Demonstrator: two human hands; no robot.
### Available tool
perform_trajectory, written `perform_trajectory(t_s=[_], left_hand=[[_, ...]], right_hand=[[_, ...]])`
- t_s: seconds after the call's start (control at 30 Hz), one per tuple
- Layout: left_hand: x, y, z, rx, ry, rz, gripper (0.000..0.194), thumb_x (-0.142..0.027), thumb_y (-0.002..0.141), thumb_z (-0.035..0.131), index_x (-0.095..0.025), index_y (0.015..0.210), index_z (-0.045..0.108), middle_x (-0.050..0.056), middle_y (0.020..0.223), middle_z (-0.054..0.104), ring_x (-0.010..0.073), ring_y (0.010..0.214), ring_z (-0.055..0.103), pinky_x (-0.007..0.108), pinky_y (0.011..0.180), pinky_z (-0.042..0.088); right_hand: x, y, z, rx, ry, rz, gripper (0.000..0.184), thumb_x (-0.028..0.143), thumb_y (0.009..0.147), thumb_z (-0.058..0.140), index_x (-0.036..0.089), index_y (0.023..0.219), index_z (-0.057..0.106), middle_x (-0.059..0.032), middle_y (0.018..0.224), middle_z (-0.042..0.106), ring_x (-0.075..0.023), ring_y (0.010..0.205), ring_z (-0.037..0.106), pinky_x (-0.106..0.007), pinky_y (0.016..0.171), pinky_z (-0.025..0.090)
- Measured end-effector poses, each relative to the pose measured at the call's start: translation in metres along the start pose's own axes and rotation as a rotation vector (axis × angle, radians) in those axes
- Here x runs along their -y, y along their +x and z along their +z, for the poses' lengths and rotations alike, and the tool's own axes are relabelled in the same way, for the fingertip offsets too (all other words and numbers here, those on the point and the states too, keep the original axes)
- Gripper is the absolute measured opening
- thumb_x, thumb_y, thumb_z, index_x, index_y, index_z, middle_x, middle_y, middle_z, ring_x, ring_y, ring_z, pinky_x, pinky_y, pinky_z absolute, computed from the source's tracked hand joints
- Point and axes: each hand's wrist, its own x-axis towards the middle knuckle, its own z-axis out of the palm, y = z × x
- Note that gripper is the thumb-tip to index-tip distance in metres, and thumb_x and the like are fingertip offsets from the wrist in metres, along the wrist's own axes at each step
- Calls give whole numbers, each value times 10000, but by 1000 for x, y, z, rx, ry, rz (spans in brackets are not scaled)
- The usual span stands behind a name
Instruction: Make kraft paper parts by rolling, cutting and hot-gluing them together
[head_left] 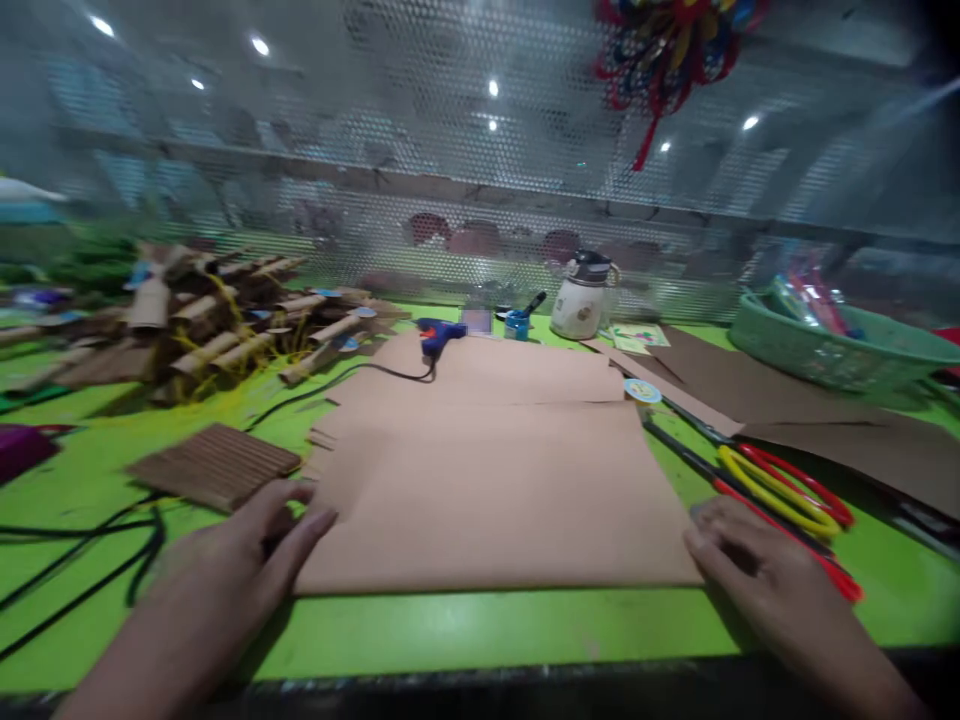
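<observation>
A large brown cardboard sheet (pixel 487 490) lies flat in front of me, with a crease or overlapping edge across its far part. My left hand (pixel 247 560) grips its left edge, thumb on top and fingers curled. At the near right corner, my right hand (pixel 757 570) pinches the sheet's edge between thumb and bent fingers. Just beyond my right hand lie scissors with yellow and red handles (pixel 780 490), partly overlapping a second red-handled pair. A corrugated cardboard piece (pixel 217 465) rests beside my left hand. The blue glue gun (pixel 439 338) sits at the sheet's far edge.
Cardboard tubes (pixel 217 340) and yellow strands pile up at the left. Black cords (pixel 90 550) run across the green table (pixel 450 635). A white bottle (pixel 579 300) and blue jar (pixel 517 324) stand behind. At the right are a green basket (pixel 817 345) and darker cardboard (pixel 765 385).
</observation>
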Motion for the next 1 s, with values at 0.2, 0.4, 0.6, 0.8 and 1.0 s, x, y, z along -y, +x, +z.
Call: perform_trajectory(t_s=[0.2,0.4,0.6,0.8,1.0], left_hand=[[-13,-1,-5,64,156,7,446,-494,856,317,-181,1032,582,66,802,706,249,732,657,303,643,416],[-17,-4,-8,95,165,26,371,-436,895,296,-197,1048,535,57,746,683,231,683,645,285,589,391],[-19,-1,-8,137,222,-11,363,-457,892,293,-209,1027,520,70,784,689,259,725,656,294,584,393],[-16,3,-5,172,240,-15,425,-479,885,263,-197,1081,514,105,868,692,297,833,653,337,676,423],[-8,8,-4,171,82,-76,410,-532,867,287,-232,926,561,37,786,678,251,722,641,296,623,403]], right_hand=[[-10,4,1,87,-61,-6,372,439,838,449,204,555,507,-33,660,551,-172,655,561,-263,610,451],[-16,7,0,113,-98,74,461,545,804,500,228,471,465,-40,537,496,-161,500,523,-295,518,422],[-7,4,4,-75,35,78,391,545,766,546,226,542,574,-87,755,625,-224,743,610,-312,650,471],[-2,5,4,-65,111,95,407,490,796,546,197,516,499,-43,713,584,-183,701,565,-284,653,439],[2,7,-2,-92,204,112,369,465,788,572,187,544,569,-57,752,598,-191,747,567,-292,716,443]])
